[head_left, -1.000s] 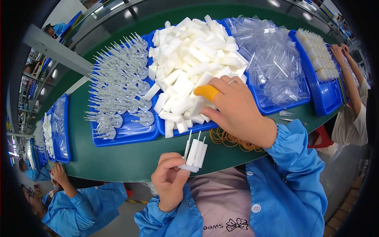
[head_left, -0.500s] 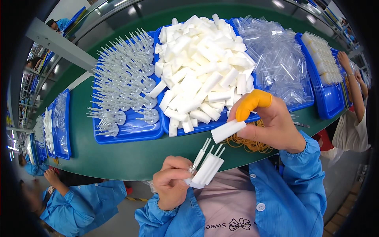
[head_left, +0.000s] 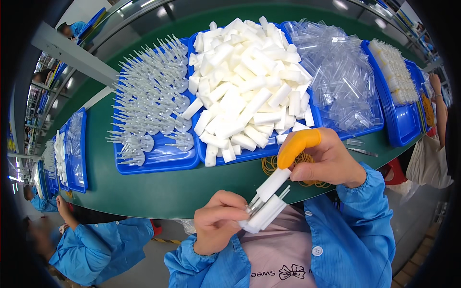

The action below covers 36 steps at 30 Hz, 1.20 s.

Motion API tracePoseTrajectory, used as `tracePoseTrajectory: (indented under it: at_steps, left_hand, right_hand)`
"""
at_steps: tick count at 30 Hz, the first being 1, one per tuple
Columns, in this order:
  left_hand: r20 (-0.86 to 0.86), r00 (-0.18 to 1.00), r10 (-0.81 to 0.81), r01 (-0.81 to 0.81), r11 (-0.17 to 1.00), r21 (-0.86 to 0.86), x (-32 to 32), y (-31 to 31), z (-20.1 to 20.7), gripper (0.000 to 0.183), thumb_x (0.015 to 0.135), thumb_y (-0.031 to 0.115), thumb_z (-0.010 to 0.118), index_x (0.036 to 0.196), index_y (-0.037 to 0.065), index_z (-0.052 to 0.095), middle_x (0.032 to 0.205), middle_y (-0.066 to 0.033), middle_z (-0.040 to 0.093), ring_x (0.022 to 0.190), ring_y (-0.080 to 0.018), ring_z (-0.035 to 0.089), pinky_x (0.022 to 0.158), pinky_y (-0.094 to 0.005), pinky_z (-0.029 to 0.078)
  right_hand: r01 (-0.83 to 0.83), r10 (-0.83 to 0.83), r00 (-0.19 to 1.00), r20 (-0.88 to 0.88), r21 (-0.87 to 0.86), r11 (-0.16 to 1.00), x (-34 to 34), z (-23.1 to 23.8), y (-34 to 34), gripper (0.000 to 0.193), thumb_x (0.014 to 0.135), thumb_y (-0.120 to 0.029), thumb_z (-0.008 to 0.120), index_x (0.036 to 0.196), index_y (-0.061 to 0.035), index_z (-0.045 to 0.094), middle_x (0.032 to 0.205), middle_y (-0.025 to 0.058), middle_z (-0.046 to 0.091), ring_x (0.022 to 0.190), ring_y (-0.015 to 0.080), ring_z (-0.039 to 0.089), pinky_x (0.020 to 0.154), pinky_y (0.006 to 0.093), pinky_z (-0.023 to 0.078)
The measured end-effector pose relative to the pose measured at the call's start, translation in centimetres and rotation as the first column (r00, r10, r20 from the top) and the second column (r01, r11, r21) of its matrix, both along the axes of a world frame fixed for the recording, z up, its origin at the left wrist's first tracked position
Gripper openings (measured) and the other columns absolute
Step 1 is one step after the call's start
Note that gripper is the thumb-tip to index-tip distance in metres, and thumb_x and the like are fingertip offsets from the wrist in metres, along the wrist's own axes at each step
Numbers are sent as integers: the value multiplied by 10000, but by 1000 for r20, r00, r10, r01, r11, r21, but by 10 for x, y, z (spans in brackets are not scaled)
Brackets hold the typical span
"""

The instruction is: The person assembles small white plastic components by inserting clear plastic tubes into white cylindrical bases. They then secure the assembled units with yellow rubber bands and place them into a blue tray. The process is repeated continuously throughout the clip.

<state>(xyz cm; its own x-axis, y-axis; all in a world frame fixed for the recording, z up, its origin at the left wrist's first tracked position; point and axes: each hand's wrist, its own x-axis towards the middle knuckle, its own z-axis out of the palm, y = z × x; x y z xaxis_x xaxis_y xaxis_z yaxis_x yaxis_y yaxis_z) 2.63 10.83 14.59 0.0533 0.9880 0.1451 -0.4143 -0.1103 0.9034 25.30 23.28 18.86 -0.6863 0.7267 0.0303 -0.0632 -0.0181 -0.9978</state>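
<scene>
I see two hands of one person, near each other but not touching, and both are closed on something. The left hand (head_left: 218, 223) pinches one pale pin holder (head_left: 259, 220), tilted, in front of the person's chest, below the table edge. It bears white sleeves, two as I count, but the fingers hide a part of it. The right hand (head_left: 331, 161) grips one white foam tube (head_left: 274, 183) between the thumb and a finger with one orange finger cover (head_left: 297, 145). The lower end of this tube meets the pins; how deep they enter, I cannot tell.

Three large blue trays stand side by side ahead: the first tray (head_left: 161, 169) with many pin holders, the second tray (head_left: 245, 157) heaped with foam tubes, the third tray (head_left: 353, 132) with clear plastic pieces. They are too many for exact counting. Rubber bands (head_left: 270, 166) lie in one heap beside the right hand, and one pair of metal tweezers (head_left: 363, 152) lies to the right.

The table top (head_left: 153, 192) is green and smooth. One grey metal post (head_left: 79, 55) rises at the left, and a co-worker in a blue sleeve (head_left: 98, 247) sits on that side. On the pink shirt (head_left: 264, 257) I see dark printed letters, upside down, beside one bow drawing (head_left: 291, 272).
</scene>
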Motion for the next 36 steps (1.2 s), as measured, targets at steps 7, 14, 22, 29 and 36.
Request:
tracePoseTrajectory:
  at_steps: [7,14,22,29,36]
  left_hand:
    - [-515,849,119,70,941,332,0,8,10,271,723,-137,633,925,29,703,1040,-129,546,830,-183,565,703,-283,478]
    - [-280,932,231,-189,967,170,17,-2,9,255,698,-48,731,935,15,659,1139,-193,507,822,-219,622,726,-297,510]
    - [-399,893,205,-155,976,155,-1,-16,4,250,675,-21,757,906,13,668,902,-148,650,775,-201,646,681,-261,516]
    - [-386,872,300,-281,954,107,-10,-12,2,221,719,-49,715,922,-5,640,949,-131,597,836,-179,576,746,-275,464]
    - [-240,892,383,-385,922,41,-17,-6,1,183,789,-42,652,970,-27,623,1017,-123,548,887,-174,542,779,-275,450]
  right_hand:
    - [28,-64,995,-79,-394,919,-8,7,-8,189,779,-3,698,948,21,617,923,89,616,850,145,585,747,263,462]
    - [21,-34,998,-47,-264,964,-14,15,-32,146,787,20,687,907,10,603,918,87,609,847,142,596,761,265,469]
    - [3,-12,990,138,65,998,-24,25,-44,172,751,-45,735,875,-25,618,895,77,635,806,155,619,712,257,477]
    - [-1,-55,987,149,353,936,-46,21,-4,174,765,-105,699,922,-41,663,896,83,637,808,211,628,730,292,485]
    - [-168,-563,740,369,911,375,-70,-8,32,176,705,-148,704,832,-38,653,871,48,578,899,222,544,793,347,390]
